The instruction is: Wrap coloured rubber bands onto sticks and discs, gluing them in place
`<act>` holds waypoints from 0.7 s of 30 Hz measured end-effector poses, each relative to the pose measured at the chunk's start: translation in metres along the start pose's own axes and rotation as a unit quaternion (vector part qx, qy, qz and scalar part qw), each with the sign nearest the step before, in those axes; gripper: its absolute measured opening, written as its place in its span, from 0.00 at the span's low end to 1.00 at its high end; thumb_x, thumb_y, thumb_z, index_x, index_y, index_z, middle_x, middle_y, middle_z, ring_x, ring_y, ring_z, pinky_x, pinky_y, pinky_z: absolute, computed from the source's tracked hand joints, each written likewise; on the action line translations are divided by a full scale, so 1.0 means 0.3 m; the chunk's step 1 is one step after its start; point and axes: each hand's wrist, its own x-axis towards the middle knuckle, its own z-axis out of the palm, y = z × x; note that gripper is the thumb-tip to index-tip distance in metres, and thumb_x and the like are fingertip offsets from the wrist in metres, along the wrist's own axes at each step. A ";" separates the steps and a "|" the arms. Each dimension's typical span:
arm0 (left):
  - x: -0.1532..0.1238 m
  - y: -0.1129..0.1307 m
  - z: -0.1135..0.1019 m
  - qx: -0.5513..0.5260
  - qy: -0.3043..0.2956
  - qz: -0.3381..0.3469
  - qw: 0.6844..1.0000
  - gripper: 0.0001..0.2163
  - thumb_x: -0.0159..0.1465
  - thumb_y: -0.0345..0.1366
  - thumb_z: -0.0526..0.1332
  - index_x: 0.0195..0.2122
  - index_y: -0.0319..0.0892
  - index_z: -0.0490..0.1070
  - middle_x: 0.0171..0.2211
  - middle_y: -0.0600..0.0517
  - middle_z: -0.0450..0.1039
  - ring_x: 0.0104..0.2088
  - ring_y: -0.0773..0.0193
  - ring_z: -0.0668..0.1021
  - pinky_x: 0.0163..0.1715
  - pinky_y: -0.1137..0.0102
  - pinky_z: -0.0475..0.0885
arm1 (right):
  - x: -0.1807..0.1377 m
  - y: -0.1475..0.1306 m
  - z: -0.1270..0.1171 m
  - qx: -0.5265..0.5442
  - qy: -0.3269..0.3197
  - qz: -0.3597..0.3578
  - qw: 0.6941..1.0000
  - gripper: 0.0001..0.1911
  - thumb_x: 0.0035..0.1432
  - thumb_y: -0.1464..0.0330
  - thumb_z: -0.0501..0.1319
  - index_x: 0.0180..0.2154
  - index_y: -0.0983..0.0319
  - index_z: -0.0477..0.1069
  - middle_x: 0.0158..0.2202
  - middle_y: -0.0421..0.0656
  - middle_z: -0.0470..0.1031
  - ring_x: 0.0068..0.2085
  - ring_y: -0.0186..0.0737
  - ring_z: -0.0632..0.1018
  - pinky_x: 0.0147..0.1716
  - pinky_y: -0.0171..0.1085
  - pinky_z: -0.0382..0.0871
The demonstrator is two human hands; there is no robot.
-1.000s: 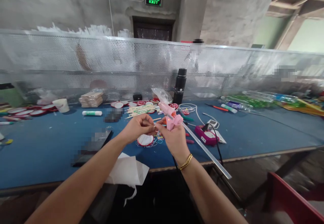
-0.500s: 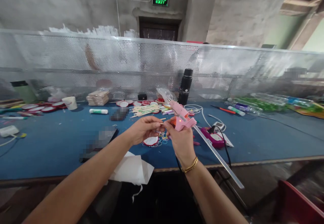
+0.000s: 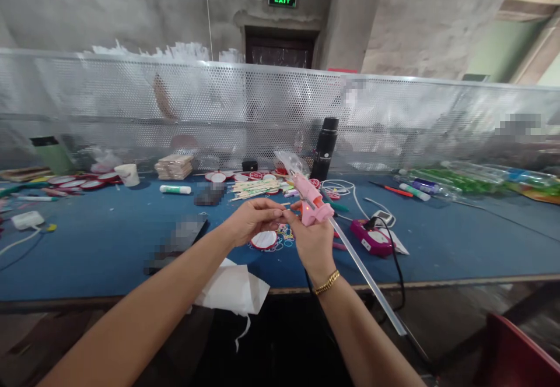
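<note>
Presently my right hand (image 3: pixel 311 240) clasps the glue gun (image 3: pixel 311 200), jutting forward beyond it; what my left hand (image 3: pixel 254 221) holds, I can't tell.

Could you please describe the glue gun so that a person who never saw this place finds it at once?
On the blue table, find the black flask before the perforated metal screen. Just below it in the picture, the right hand holds the glue gun. Its pale pink body, small orange light and long translucent stick set it apart from everything around.
</note>
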 end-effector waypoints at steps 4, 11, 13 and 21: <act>0.004 -0.002 0.001 0.006 0.003 0.002 1.000 0.08 0.50 0.30 0.74 0.29 0.38 0.77 0.30 0.50 0.80 0.31 0.68 0.81 0.28 0.78 0.73 | 0.005 0.010 0.001 -0.010 -0.001 0.009 1.000 0.13 0.49 0.61 0.67 0.34 0.62 0.71 0.29 0.40 0.75 0.29 0.36 0.74 0.31 0.37 0.72; 0.002 -0.002 -0.004 0.017 0.000 0.010 1.000 0.07 0.50 0.30 0.73 0.29 0.40 0.77 0.29 0.51 0.80 0.29 0.70 0.80 0.28 0.79 0.72 | 0.004 0.030 -0.008 0.038 -0.021 0.067 0.997 0.20 0.47 0.58 0.71 0.38 0.62 0.70 0.25 0.36 0.69 0.26 0.34 0.70 0.24 0.34 0.64; 0.001 0.003 -0.004 0.014 0.000 0.023 1.000 0.08 0.50 0.29 0.73 0.31 0.40 0.77 0.30 0.51 0.80 0.30 0.70 0.80 0.29 0.79 0.73 | -0.001 0.021 -0.025 0.039 -0.025 0.066 0.997 0.19 0.49 0.57 0.69 0.38 0.62 0.70 0.24 0.36 0.68 0.25 0.33 0.68 0.24 0.33 0.63; 0.028 0.076 0.005 0.008 0.047 0.031 0.998 0.15 0.51 0.26 0.72 0.40 0.42 0.76 0.38 0.48 0.80 0.31 0.70 0.81 0.21 0.81 0.68 | -0.052 -0.013 -0.161 0.110 -0.076 0.048 0.990 0.18 0.61 0.52 0.59 0.33 0.61 0.69 0.23 0.36 0.64 0.24 0.31 0.65 0.24 0.33 0.61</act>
